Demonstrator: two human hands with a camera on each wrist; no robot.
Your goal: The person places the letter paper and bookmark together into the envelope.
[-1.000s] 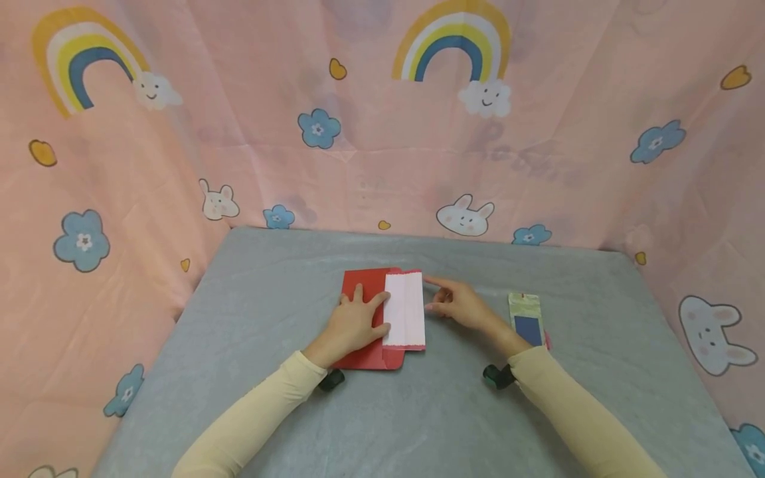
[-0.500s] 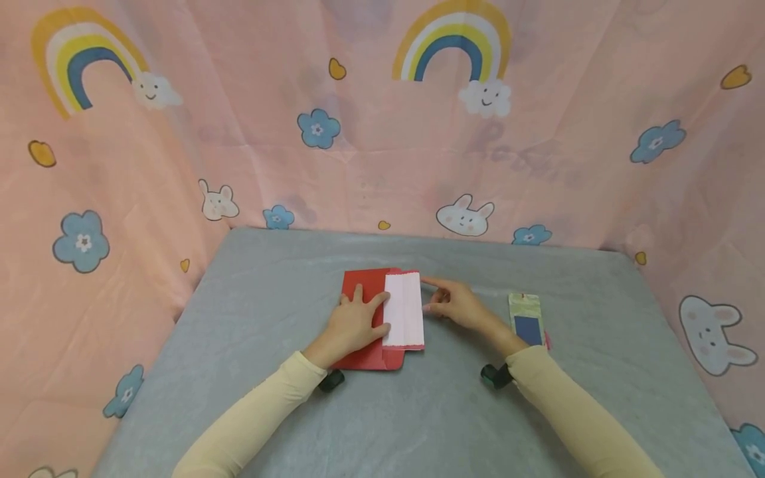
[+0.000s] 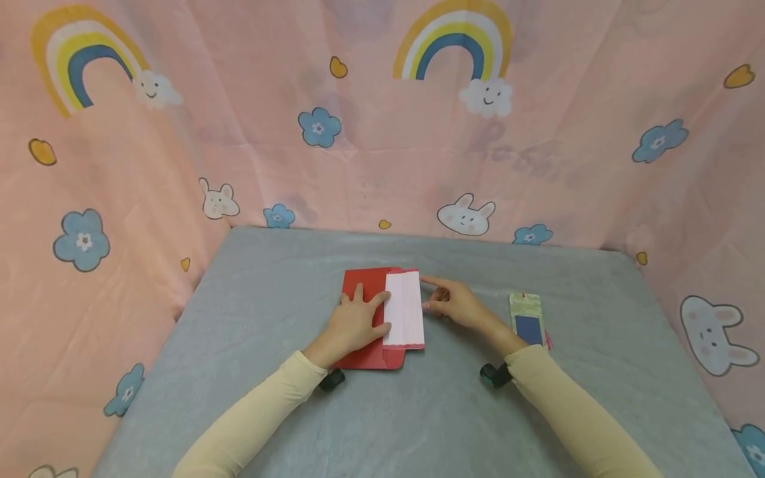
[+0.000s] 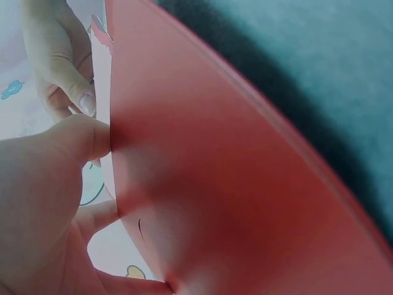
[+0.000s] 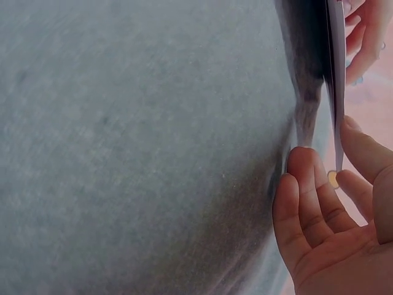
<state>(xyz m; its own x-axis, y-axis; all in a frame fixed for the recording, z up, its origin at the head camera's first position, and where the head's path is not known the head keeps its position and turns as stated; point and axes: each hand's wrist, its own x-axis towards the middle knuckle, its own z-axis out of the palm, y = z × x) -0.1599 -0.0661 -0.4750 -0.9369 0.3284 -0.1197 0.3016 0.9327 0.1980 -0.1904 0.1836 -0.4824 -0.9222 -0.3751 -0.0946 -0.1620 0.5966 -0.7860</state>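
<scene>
A red paper envelope lies on the grey table, and a white sheet with ragged red edging overlaps its right side. My left hand rests on the envelope with fingers spread, the thumb and index fingertips reaching the white sheet's left edge. My right hand is at the sheet's right edge, index fingertip near the upper corner and thumb lower down. In the right wrist view the right thumb touches the thin edge of the sheet, while the other fingers stay loosely bent beside it.
A green packet with a dark blue panel lies on the table to the right, partly behind the right forearm. A pink patterned cloth closes off the back and sides of the grey table.
The white sheet's right edge has shifted slightly left, with the right fingertips following it. My left hand has stayed in place on the envelope.
</scene>
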